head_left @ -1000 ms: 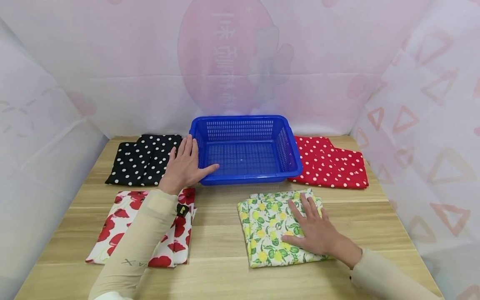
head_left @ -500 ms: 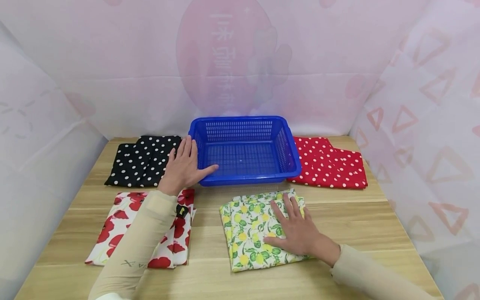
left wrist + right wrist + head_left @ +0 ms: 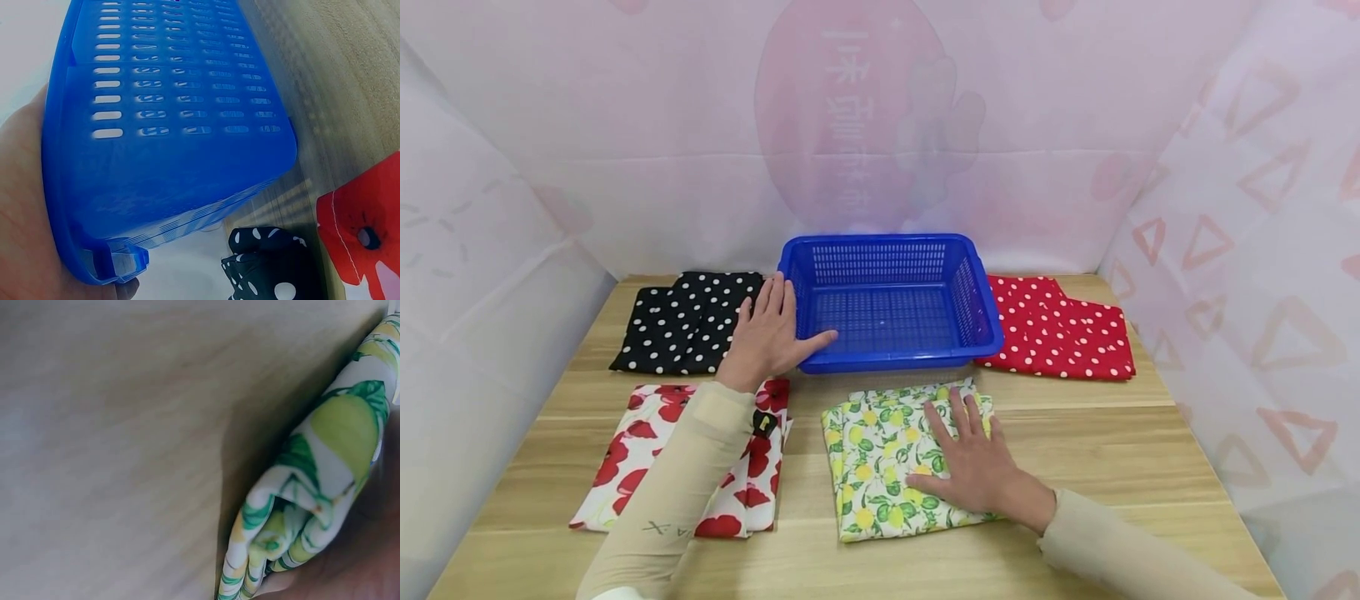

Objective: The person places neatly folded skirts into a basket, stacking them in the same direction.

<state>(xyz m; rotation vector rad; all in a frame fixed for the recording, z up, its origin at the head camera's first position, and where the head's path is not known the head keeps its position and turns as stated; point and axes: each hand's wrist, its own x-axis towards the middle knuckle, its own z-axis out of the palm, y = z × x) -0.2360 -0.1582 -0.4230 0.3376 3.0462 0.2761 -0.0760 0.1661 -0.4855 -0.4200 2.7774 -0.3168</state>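
Note:
My left hand [image 3: 763, 333] rests on the left rim of a blue plastic basket [image 3: 887, 360], fingers straight and thumb reaching over the front corner. Slotted basket wall [image 3: 169, 156] fills much of the left wrist view, with the palm against its rim. On the table's near side, my right hand [image 3: 973, 467] lies flat with fingers spread on a folded lemon-print cloth [image 3: 880, 467]. The folded edge of that lemon-print cloth [image 3: 337, 444] shows in the right wrist view, the hand partly hidden behind it.
A black polka-dot cloth [image 3: 673, 329] lies left of the basket, a red polka-dot cloth [image 3: 1067, 333] right of it. A folded poppy-print cloth [image 3: 632, 450] sits at the front left, partly under the left forearm in view. Fabric walls enclose the wooden table [image 3: 1112, 450].
My right hand has slid the lemon-print cloth leftward across the table, towards the middle. The left hand and the basket have stayed in place.

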